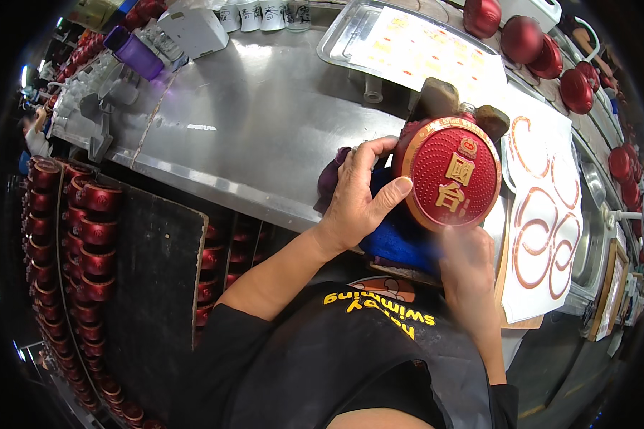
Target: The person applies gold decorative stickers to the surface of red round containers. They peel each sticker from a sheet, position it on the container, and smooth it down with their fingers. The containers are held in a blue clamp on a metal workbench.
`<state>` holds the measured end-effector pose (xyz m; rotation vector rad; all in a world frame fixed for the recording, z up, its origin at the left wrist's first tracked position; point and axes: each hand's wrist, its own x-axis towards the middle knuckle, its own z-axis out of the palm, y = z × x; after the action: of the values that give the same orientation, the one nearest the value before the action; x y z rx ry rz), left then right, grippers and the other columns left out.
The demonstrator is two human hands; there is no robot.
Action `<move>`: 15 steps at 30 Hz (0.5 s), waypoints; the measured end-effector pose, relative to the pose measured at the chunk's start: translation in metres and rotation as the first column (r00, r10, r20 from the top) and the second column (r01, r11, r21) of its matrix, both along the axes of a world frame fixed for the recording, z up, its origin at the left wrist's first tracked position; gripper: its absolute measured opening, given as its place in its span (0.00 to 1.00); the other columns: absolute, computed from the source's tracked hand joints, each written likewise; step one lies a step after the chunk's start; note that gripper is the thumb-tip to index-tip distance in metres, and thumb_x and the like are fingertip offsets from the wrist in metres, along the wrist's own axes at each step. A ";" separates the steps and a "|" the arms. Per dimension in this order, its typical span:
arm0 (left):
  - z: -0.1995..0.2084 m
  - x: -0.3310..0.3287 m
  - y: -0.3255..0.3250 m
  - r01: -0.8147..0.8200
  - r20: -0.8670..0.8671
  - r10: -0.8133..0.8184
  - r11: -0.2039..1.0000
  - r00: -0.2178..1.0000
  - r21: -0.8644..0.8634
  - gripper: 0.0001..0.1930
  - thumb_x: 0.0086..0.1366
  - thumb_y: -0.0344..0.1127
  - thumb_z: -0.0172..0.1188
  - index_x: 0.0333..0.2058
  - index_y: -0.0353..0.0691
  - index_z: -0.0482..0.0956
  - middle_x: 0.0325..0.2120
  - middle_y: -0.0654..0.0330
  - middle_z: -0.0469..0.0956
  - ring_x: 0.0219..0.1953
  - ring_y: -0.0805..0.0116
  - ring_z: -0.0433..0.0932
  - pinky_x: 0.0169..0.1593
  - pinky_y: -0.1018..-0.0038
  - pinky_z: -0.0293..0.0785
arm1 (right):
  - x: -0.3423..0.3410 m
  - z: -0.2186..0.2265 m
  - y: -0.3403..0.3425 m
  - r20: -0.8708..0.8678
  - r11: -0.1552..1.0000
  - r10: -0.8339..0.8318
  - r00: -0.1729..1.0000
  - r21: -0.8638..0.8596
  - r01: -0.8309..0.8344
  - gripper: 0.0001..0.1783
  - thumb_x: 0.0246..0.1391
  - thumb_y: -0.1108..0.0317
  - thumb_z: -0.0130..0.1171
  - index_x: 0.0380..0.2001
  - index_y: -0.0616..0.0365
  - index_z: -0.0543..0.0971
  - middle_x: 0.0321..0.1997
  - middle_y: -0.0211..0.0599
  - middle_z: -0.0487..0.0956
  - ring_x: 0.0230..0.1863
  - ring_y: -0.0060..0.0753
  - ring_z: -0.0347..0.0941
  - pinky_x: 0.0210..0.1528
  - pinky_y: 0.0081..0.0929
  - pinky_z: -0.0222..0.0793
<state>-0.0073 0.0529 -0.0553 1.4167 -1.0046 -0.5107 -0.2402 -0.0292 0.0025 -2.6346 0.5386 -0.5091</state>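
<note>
A red, disc-shaped bottle (472,175) is set at the near edge of a metal table (250,118), above a blue cloth (401,247), with its face turned up toward the view. The face is covered with small raised dots and marked with large gold characters beneath a small gold emblem. It is ringed by a copper-gold band, finely printed along the top. The short neck is seen between two dark, worn pads (438,95).

The left hand (361,193) is placed at the bottle's left edge, thumb and forefinger spread well apart, the thumb tip set by the rim. The other fingers are mostly hidden, so whether the bottle is gripped cannot be told. The right hand (469,250) is blurred at the bottle's lower edge; whether anything is pinched there cannot be told. The lower band is partly lost behind that blur, and the bottle's back is hidden.
</note>
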 end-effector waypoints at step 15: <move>-0.006 -0.002 0.002 -0.059 0.054 0.064 0.993 0.996 -0.101 0.37 0.70 0.57 0.63 0.65 0.32 0.66 0.61 0.43 0.70 0.62 0.47 0.67 0.68 0.53 0.57 | 0.000 0.001 -0.001 -0.011 0.999 0.019 1.000 0.033 -0.018 0.38 0.48 0.86 0.63 0.65 0.53 0.76 0.53 0.48 0.73 0.59 0.54 0.70 0.63 0.46 0.68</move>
<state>-0.0089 0.0547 -0.0611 1.3751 -1.0149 -0.3716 -0.2406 -0.0301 0.0039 -2.6101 0.5211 -0.4763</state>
